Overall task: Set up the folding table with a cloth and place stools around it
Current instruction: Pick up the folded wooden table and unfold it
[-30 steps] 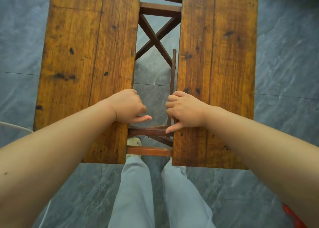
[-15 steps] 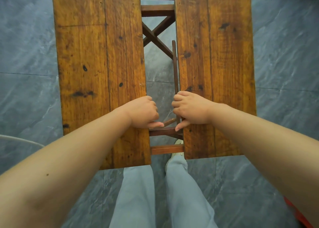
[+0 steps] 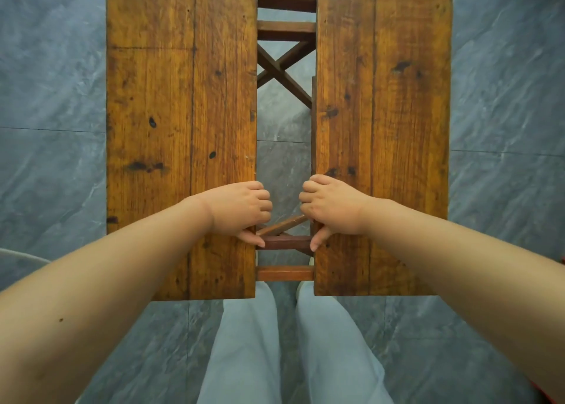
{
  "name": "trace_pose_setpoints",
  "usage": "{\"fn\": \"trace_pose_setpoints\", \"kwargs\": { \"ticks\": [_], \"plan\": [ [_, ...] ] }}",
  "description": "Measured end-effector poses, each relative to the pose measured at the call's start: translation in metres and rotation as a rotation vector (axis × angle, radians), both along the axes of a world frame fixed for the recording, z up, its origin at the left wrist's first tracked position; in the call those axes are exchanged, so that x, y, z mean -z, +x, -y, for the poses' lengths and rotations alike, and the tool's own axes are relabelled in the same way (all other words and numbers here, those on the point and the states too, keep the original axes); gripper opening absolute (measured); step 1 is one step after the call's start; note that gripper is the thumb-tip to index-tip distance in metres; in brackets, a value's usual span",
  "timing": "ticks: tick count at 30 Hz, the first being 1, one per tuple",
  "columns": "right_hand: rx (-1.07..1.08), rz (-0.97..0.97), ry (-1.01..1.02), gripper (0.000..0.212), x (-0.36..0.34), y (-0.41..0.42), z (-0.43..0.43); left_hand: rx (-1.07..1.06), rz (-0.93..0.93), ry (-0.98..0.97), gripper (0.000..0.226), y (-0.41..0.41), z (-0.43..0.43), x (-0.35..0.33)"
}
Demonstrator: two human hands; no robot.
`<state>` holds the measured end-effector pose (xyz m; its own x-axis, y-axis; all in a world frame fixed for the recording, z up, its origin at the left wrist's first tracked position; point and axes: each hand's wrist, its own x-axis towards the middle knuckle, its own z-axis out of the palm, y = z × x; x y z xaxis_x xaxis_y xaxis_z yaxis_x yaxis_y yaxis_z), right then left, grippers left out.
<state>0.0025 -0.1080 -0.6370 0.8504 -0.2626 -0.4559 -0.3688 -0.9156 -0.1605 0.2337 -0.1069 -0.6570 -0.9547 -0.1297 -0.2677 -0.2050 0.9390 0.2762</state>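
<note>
the folding table [image 3: 183, 98] stands on the grey tile floor [image 3: 46, 82], just in front of the person. its two wooden halves lie apart, and dark cross bars [image 3: 282, 70] show in the gap. the left hand [image 3: 241, 211] curls its fingers over the inner edge of the left half. the right hand [image 3: 331, 206] grips the right half's inner edge the same way. pale trouser legs [image 3: 244, 358] are below.

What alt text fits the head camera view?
Seen from above, a person's left hand and right hand each grip the inner edge of one half of a wooden folding table; the gap between shows crossed braces and grey floor.
</note>
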Motion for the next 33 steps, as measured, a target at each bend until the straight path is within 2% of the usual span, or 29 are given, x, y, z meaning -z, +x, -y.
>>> {"fn": "trace_pose_setpoints", "kwargs": {
  "ticks": [8, 12, 15, 18, 20, 23, 25, 30, 33],
  "plan": [
    [0.047, 0.043, -0.004, 0.075, -0.001, 0.000, 0.007, -0.028, 0.017, -0.040, 0.061, -0.002, 0.005, 0.003],
    [0.078, 0.095, -0.035, 0.073, 0.006, -0.002, 0.001, -0.074, -0.050, -0.080, 0.059, 0.000, 0.000, 0.008],
    [0.151, 0.131, -0.055, 0.071, 0.014, -0.009, -0.012, -0.195, -0.158, -0.141, 0.058, 0.008, -0.010, 0.018],
    [0.218, 0.116, -0.055, 0.072, 0.017, -0.021, -0.027, -0.380, -0.161, -0.134, 0.061, 0.014, -0.023, 0.021],
    [0.255, 0.094, -0.043, 0.071, 0.017, -0.027, -0.037, -0.510, -0.130, -0.104, 0.066, 0.013, -0.028, 0.018],
    [0.316, 0.073, -0.033, 0.074, 0.016, -0.031, -0.047, -0.740, 0.003, -0.041, 0.101, 0.013, -0.031, 0.010],
    [0.372, 0.051, -0.024, 0.079, 0.014, -0.033, -0.053, -0.818, 0.099, -0.033, 0.117, 0.011, -0.032, 0.009],
    [0.489, -0.001, 0.020, 0.089, 0.024, -0.032, -0.065, -0.806, 0.204, -0.029, 0.124, 0.005, -0.032, 0.023],
    [0.512, -0.095, 0.136, 0.089, 0.040, -0.031, -0.069, -0.775, 0.407, -0.023, 0.127, 0.023, -0.040, 0.040]
  ]
}}
